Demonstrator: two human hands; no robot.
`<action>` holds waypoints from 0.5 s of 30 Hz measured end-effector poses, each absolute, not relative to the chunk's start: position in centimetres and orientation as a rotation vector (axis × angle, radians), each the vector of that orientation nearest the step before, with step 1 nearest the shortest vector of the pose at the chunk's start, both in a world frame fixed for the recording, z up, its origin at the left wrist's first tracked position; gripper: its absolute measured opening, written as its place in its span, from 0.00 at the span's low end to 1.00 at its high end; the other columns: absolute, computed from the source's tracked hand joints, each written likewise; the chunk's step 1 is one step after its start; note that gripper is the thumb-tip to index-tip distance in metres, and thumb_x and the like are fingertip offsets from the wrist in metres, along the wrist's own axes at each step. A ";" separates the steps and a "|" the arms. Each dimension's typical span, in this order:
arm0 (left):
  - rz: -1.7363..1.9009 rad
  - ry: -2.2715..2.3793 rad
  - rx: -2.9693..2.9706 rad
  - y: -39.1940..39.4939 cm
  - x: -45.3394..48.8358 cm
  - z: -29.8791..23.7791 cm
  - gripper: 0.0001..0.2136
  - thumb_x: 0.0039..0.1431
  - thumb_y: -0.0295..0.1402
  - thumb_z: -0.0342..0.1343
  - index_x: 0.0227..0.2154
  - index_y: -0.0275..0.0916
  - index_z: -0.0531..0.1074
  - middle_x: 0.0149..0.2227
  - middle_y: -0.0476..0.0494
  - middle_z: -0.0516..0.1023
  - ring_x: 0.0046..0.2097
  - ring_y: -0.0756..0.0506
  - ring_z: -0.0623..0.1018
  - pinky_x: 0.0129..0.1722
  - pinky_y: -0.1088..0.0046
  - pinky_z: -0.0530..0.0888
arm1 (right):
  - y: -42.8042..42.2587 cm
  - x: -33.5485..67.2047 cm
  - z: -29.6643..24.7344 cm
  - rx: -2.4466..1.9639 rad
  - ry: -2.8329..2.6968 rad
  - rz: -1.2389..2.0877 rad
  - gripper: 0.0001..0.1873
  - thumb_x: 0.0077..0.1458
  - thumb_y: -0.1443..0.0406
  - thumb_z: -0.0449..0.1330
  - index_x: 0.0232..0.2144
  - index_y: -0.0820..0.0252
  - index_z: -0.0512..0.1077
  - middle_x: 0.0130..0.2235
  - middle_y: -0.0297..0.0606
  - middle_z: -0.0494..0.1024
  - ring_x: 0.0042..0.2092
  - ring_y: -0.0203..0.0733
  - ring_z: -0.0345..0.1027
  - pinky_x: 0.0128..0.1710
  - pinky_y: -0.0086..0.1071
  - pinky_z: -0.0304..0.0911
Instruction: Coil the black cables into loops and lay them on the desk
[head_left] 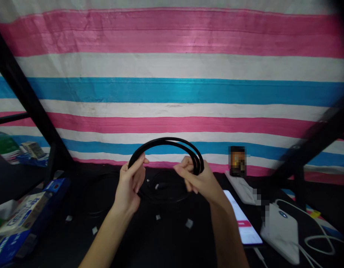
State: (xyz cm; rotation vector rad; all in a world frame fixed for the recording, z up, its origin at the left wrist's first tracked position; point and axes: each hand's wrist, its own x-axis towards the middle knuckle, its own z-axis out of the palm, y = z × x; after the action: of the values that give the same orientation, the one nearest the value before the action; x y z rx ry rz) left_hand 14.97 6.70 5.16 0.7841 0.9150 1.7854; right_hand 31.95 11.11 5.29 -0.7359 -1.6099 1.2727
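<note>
A black cable [168, 143] is wound into a round coil and held upright in front of me over a dark table [149, 238]. My left hand [130, 185] is closed on the coil's left side. My right hand [198, 178] pinches the coil's right side, where the loops bunch together. The lower part of the coil hangs between my hands with a connector end showing near the middle. More black cable lies flat on the table just behind my hands. Small white tags [188, 223] lie on the table below.
A lit phone [243, 221] lies right of my right forearm. A white power bank [282, 230] with white cables [318, 242] sits at the far right. Blue and white boxes [21, 219] are stacked at the left. A striped pink, white and blue tarp [172, 82] hangs behind, crossed by black frame bars [26, 96].
</note>
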 end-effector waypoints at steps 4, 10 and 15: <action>1.812 0.891 0.855 7.7 15.2 4.5 0.11 0.53 0.38 0.56 0.22 0.37 0.70 0.08 0.59 0.47 0.13 0.57 0.46 0.16 0.77 0.47 | 11.0 31.1 5.3 -0.525 -1.139 1.464 0.26 0.49 0.61 0.59 0.09 0.58 0.50 0.07 0.21 0.47 0.09 0.22 0.36 0.11 0.23 0.32; 1.588 1.255 1.257 10.8 15.7 1.8 0.10 0.53 0.40 0.56 0.30 0.38 0.74 0.23 0.50 0.71 0.29 0.52 0.70 0.33 0.78 0.65 | 10.2 30.9 6.1 -0.371 -0.941 1.369 0.30 0.44 0.65 0.58 0.06 0.59 0.41 0.05 0.23 0.43 0.08 0.23 0.35 0.11 0.25 0.32; 1.465 1.154 0.710 10.6 18.5 0.3 0.23 0.46 0.42 0.61 0.47 0.44 0.66 0.44 0.45 0.72 0.43 0.48 0.73 0.39 0.75 0.68 | 9.0 30.1 5.7 -0.370 -1.015 1.131 0.30 0.43 0.62 0.57 0.05 0.57 0.41 0.05 0.24 0.42 0.08 0.25 0.36 0.12 0.26 0.35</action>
State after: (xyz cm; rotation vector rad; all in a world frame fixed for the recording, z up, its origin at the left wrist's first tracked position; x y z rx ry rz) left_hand 18.53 10.64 0.27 0.7097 1.1535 1.4650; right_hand 30.12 8.95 5.66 -0.3699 -1.0147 1.1309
